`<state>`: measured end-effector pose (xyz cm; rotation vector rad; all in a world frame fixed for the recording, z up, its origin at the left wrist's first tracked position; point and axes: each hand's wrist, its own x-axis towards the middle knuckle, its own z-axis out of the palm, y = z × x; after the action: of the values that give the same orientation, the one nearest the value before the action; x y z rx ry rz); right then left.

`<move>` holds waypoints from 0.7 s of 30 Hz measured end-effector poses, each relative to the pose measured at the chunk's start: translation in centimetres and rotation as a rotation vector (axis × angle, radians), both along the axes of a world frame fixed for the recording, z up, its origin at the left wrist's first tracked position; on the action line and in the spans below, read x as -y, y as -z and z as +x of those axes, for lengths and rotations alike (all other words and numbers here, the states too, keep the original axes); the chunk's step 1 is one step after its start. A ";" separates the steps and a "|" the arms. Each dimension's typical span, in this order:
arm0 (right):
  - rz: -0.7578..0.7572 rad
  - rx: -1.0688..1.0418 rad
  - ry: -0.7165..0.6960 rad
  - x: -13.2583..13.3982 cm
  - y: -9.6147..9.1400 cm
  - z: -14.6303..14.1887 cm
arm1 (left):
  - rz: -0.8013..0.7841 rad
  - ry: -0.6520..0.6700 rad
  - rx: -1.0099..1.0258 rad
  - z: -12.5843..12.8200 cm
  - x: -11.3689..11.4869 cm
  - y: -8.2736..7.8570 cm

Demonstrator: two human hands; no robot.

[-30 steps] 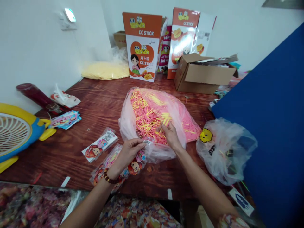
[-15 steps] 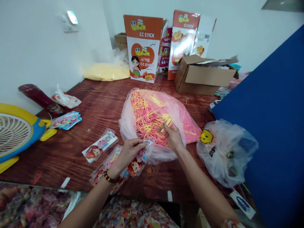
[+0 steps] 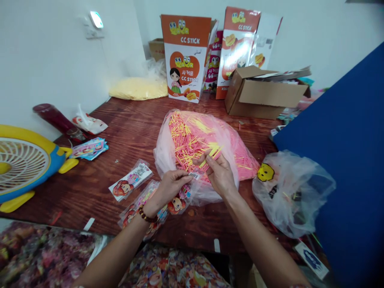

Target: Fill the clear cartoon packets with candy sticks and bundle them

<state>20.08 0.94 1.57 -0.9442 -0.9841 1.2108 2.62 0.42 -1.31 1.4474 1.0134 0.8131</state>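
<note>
From my end, reading leftmost first, I see a yellow-and-blue fan on the counter, then a flat stack of character-printed packets and more clear packets spread just beside it. My left hand, a beaded bracelet at the wrist, pinches one printed packet by its barcode end, at the near rim of a big translucent plastic bag. That bag gapes, full of pink and yellow sticks. Over them my right hand has its grip clenched on a small bundle of sticks. Farther right slumps a clear bag with a yellow face.

I judge the step in hand to be gathering the bundle with the packet kept close by; the next move calls for a firm right pinch, sticks aligned, and the packet not slipping.

Against half a second ago, the hands stand closer together, the right shifted toward the packet; everything sits farther right in my view.
</note>
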 end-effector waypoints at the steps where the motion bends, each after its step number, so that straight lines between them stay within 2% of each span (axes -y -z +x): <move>1: -0.010 0.036 0.003 0.1 0.2 -0.1 | -0.010 0.004 0.011 0.1 0.0 0.0; 10: 0.070 0.072 -0.015 0.8 0.0 -0.7 | -0.049 -0.056 0.122 1.2 -0.1 -0.9; 16: 0.019 0.083 -0.135 0.4 -0.5 0.3 | -0.017 -0.072 0.194 1.6 -0.5 -1.0; 19: 0.036 0.037 -0.106 0.1 -1.2 0.6 | -0.009 -0.059 0.202 1.8 -0.9 -0.7; 21: 0.059 0.102 -0.082 0.0 -1.6 0.6 | 0.003 -0.061 0.207 2.1 -1.3 -0.5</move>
<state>20.71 0.91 3.12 -0.9339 -1.1436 1.2044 4.67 1.72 -0.80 1.3098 0.9016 0.9877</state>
